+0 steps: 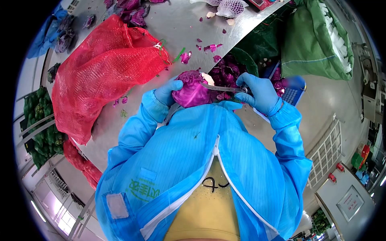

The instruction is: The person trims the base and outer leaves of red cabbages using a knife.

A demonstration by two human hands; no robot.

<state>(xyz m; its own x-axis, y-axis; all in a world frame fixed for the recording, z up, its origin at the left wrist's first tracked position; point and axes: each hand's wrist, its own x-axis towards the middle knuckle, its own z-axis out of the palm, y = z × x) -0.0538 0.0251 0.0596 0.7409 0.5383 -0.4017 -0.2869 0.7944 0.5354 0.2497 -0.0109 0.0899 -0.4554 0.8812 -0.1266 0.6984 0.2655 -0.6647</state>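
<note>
A round red cabbage point(190, 91) is held close to my chest, with my left hand point(167, 92) gripping its left side in a blue glove. My right hand point(259, 93), also gloved in blue, is closed around the handle of a knife point(221, 88). The blade points left and its tip meets the cabbage beside the pale cut stem point(208, 78). Beyond the blade, dark purple cabbage leaves point(226, 72) are heaped below the table edge. The knife handle is mostly hidden by my fingers.
A red mesh sack point(102, 76) lies on the metal table point(183, 32) at left. Leaf scraps point(185, 57) are scattered there. A green sack point(311, 44) and a blue crate point(294, 90) stand at right. White netting point(231, 8) lies at the back.
</note>
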